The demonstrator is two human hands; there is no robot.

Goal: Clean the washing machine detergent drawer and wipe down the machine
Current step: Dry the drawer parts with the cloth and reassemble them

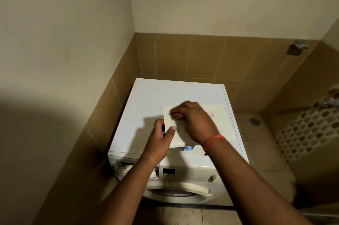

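Observation:
A white front-loading washing machine [146, 100] stands in the corner, its drawer slot [126, 166] open and empty at the front left. The cream detergent drawer [222, 120] is held bottom-up over the machine's top. My left hand [161, 138] grips the drawer's left front end. My right hand [192, 120] lies on the drawer's upturned underside, fingers curled and pinched near its far left corner. Whether a cloth sits under those fingers I cannot tell. A blue insert [188, 148] peeks out below the drawer's near edge.
Brown tiled walls close in on the left and behind the machine. A tap [300, 45] sticks out of the wall at upper right. To the right lie a floor drain [254, 121] and a perforated white panel [308, 129]. The round door [179, 192] faces me.

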